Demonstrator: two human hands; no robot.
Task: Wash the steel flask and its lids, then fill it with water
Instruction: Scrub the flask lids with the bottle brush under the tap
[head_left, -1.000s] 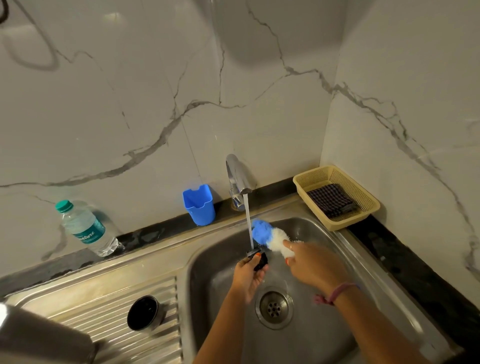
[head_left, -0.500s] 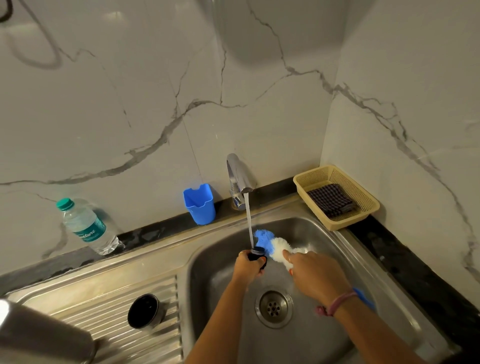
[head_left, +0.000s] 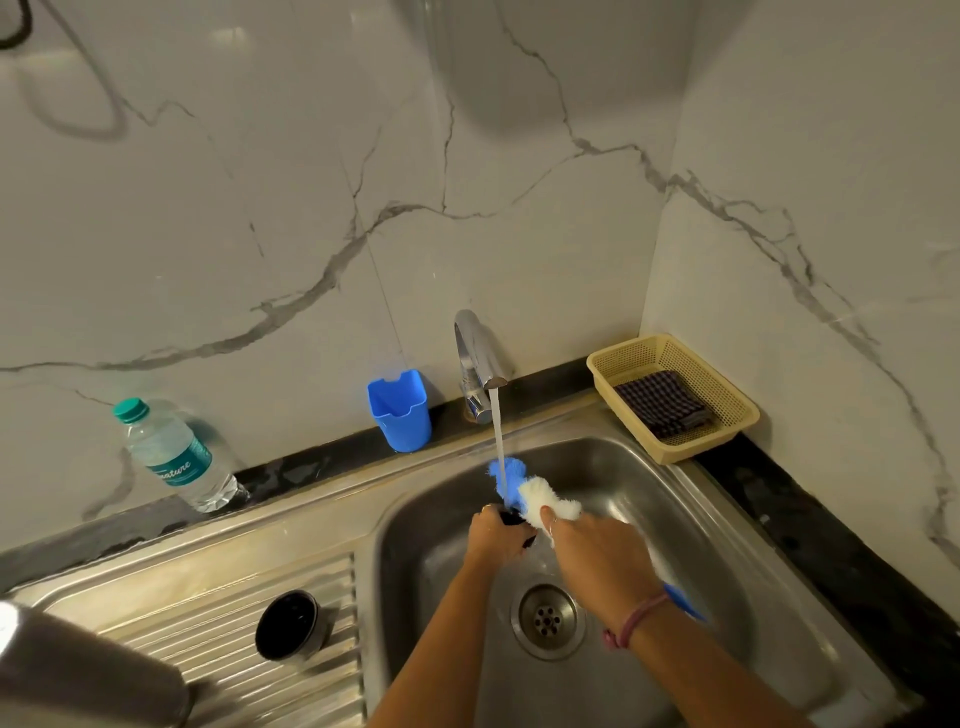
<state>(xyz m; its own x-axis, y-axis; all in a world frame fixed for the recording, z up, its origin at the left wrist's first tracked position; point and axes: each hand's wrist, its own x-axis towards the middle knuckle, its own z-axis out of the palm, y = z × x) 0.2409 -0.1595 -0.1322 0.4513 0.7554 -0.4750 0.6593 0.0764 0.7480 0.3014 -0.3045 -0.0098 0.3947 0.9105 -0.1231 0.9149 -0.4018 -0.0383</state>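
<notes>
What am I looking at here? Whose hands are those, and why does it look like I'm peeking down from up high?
The camera sits on a person's head and looks down, so you see what they see. No robot here, just two bare hands over a steel sink.

Water runs from the tap. The left hand grips a small black lid under the stream. The right hand holds a blue and white bottle brush and scrubs the lid with it.

On the ridged draining board stands another dark cup-shaped lid. The big steel flask lies at the bottom left corner. Behind the sink are a blue cup, a plastic water bottle, and a yellow basket with a checked cloth inside.
</notes>
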